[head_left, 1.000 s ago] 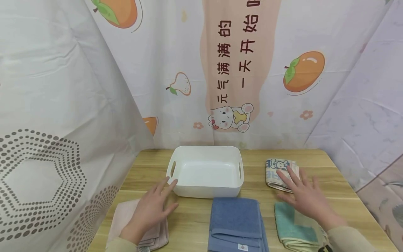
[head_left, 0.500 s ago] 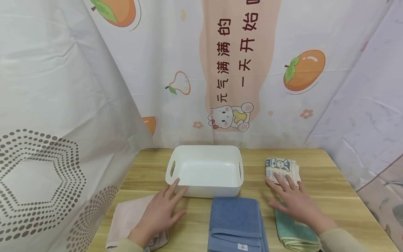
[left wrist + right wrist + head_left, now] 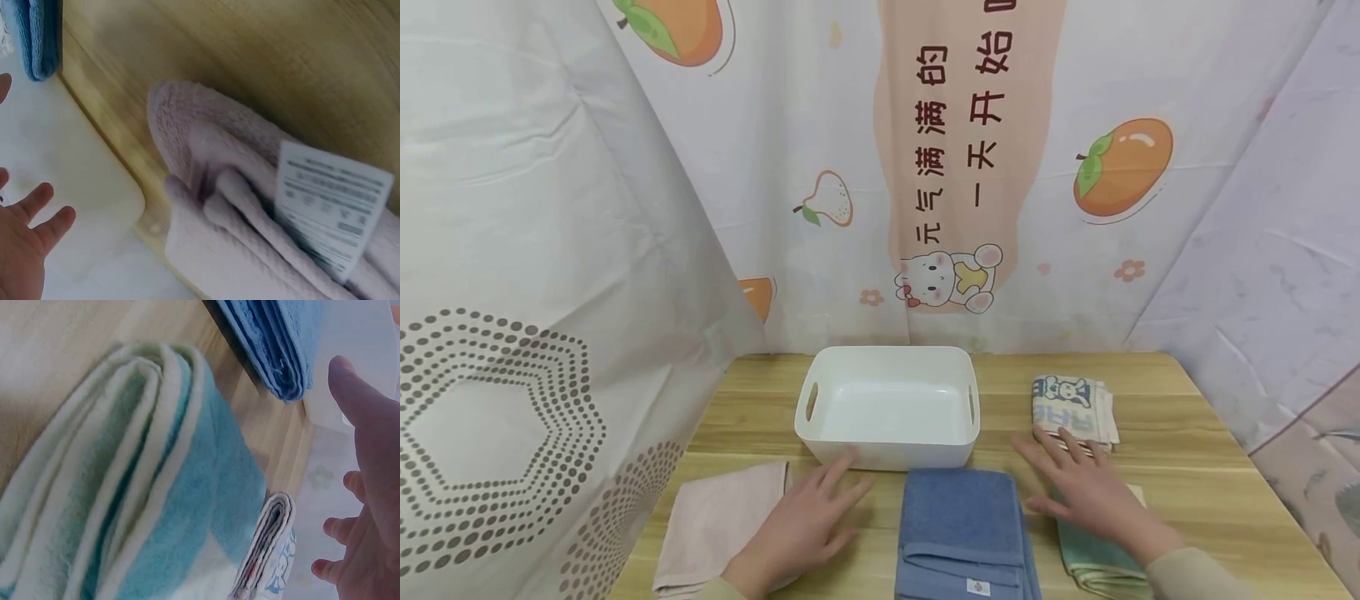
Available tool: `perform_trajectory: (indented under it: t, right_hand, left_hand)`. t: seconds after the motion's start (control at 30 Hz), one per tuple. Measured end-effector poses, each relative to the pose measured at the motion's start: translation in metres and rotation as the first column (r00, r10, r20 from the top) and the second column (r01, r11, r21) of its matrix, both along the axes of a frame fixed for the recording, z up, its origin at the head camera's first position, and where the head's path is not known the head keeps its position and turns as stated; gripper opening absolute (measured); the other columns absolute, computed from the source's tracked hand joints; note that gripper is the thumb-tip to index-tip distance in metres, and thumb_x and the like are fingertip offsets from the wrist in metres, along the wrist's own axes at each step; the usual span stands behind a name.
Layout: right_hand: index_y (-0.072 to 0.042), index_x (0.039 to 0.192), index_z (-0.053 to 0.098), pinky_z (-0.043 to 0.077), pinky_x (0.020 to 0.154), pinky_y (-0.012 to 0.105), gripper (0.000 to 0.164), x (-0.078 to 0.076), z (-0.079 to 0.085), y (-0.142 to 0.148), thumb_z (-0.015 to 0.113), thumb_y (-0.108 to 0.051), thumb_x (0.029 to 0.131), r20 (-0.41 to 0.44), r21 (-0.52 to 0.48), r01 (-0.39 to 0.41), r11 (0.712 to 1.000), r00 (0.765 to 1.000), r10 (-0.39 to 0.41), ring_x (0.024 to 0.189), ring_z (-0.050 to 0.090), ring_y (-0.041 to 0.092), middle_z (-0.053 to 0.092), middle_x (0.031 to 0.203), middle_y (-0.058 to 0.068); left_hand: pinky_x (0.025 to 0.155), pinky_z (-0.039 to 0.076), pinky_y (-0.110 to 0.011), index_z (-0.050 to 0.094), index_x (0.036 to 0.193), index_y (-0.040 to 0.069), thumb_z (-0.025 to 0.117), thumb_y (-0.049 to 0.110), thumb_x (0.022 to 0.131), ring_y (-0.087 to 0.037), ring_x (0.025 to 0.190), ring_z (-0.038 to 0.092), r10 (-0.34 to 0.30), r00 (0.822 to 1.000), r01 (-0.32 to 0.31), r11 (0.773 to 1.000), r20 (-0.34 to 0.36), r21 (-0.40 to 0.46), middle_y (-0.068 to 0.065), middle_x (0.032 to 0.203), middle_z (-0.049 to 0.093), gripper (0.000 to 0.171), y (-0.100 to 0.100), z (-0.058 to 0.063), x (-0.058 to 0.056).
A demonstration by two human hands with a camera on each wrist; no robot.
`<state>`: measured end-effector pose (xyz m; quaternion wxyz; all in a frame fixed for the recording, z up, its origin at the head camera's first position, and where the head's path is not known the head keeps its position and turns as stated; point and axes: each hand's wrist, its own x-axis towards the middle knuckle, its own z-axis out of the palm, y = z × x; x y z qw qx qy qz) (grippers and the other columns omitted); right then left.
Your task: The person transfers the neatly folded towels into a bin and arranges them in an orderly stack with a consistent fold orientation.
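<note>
Both hands had moved inward since half a second earlier, the left hand [image 3: 805, 525] uncovering more of the pink towel [image 3: 722, 517] and the right hand [image 3: 1086, 496] sliding left above the green towel [image 3: 1097, 554]; the white bin [image 3: 910, 455] and the four towels lay where they had been. Each hand had its fingers spread and gripped nothing, and the two stood well apart, with the blue towel [image 3: 962, 517] between them on the table [image 3: 1195, 483], just in front of the bin; the patterned towel [image 3: 1063, 404] lay beyond the right fingertips. Left fingertips overlapped the bin's front wall from above, though whether they touched it could not be told; a low sweep there might have knocked the bin askew. Loose folding looked like the main risk: a pinch on only the top layer of the blue towel could have let the lower layers slip out and spread; the pink towel's layers, with a label [image 3: 331, 206] sticking out, seemed just as ready to part if a cuff snagged them; a careless right hand might likewise have dragged the patterned towel out of square.
</note>
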<state>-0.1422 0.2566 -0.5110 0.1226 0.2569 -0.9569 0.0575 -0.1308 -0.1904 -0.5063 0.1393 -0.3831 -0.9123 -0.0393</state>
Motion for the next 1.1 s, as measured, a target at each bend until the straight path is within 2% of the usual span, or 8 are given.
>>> perform_trajectory:
  t: [0.07, 0.2, 0.43, 0.67, 0.83, 1.0, 1.1]
  right_hand:
    - [-0.03, 0.153, 0.044, 0.039, 0.098, 0.076, 0.082, 0.001, -0.002, -0.002, 0.073, -0.062, 0.083, -0.023, 0.007, -0.02, 1.0, 1.0, 0.02, 0.13, 0.051, 0.052, 0.05, 0.152, 0.017]
    - [-0.031, 0.152, 0.045, 0.042, 0.096, 0.075, 0.081, 0.003, -0.005, -0.006, 0.073, -0.062, 0.083, -0.014, 0.003, -0.046, 0.999, 0.999, 0.046, 0.128, 0.054, 0.05, 0.051, 0.152, 0.015]
    - [-0.026, 0.149, 0.051, 0.046, 0.093, 0.07, 0.078, 0.004, -0.008, -0.014, 0.074, -0.061, 0.083, -0.028, -0.008, -0.097, 0.995, 0.995, 0.097, 0.128, 0.054, 0.046, 0.053, 0.15, 0.014]
    - [-0.025, 0.149, 0.053, 0.049, 0.091, 0.064, 0.076, 0.002, -0.015, -0.022, 0.072, -0.061, 0.085, -0.044, 0.001, -0.153, 0.988, 0.987, 0.153, 0.125, 0.056, 0.038, 0.058, 0.141, 0.013]
    - [-0.022, 0.15, 0.052, 0.049, 0.091, 0.065, 0.072, 0.004, -0.014, -0.026, 0.07, -0.057, 0.089, -0.005, 0.007, -0.184, 0.983, 0.983, 0.184, 0.125, 0.055, 0.04, 0.057, 0.143, 0.016]
    - [-0.024, 0.151, 0.051, 0.049, 0.09, 0.064, 0.071, 0.004, -0.017, -0.028, 0.064, -0.061, 0.091, 0.051, 0.037, -0.186, 0.982, 0.982, 0.184, 0.123, 0.056, 0.041, 0.057, 0.143, 0.016]
    - [-0.024, 0.151, 0.051, 0.049, 0.09, 0.063, 0.069, 0.004, -0.019, -0.03, 0.063, -0.06, 0.093, 0.077, 0.034, -0.187, 0.982, 0.98, 0.184, 0.122, 0.057, 0.04, 0.058, 0.141, 0.014]
  left_hand:
    - [0.1, 0.053, -0.051, 0.052, 0.15, 0.025, 0.08, 0.044, 0.085, -0.03, 0.133, 0.052, -0.019, 1.0, 0.019, 1.0, -0.014, -0.016, -0.011, 0.154, 0.044, 0.073, 0.003, -0.003, 0.0]
    - [0.099, 0.053, -0.05, 0.051, 0.151, 0.026, 0.076, 0.05, 0.088, -0.029, 0.131, 0.053, -0.048, 0.999, 0.047, 0.998, -0.02, -0.049, -0.01, 0.15, 0.048, 0.072, 0.008, -0.01, -0.002]
    - [0.102, 0.051, -0.05, 0.047, 0.154, 0.026, 0.067, 0.054, 0.094, -0.029, 0.132, 0.053, -0.066, 0.997, 0.07, 0.993, 0.04, -0.094, -0.009, 0.151, 0.05, 0.069, 0.021, -0.013, -0.003]
    - [0.105, 0.05, -0.047, 0.044, 0.156, 0.028, 0.061, 0.058, 0.097, -0.026, 0.132, 0.052, -0.082, 0.995, 0.09, 0.987, 0.062, -0.131, -0.007, 0.153, 0.048, 0.068, 0.033, -0.017, -0.005]
    - [0.106, 0.048, -0.048, 0.041, 0.157, 0.03, 0.051, 0.061, 0.101, -0.025, 0.135, 0.049, -0.075, 0.989, 0.095, 0.983, 0.125, -0.159, -0.004, 0.155, 0.044, 0.065, 0.041, -0.018, -0.006]
    - [0.107, 0.047, -0.048, 0.036, 0.159, 0.033, 0.041, 0.066, 0.102, -0.024, 0.135, 0.048, -0.065, 0.979, 0.104, 0.976, 0.195, -0.192, -0.002, 0.16, 0.037, 0.067, 0.047, -0.022, -0.008]
    - [0.106, 0.047, -0.048, 0.034, 0.16, 0.034, 0.039, 0.067, 0.102, -0.024, 0.135, 0.048, -0.068, 0.975, 0.112, 0.973, 0.213, -0.202, -0.002, 0.162, 0.035, 0.067, 0.049, -0.024, -0.009]
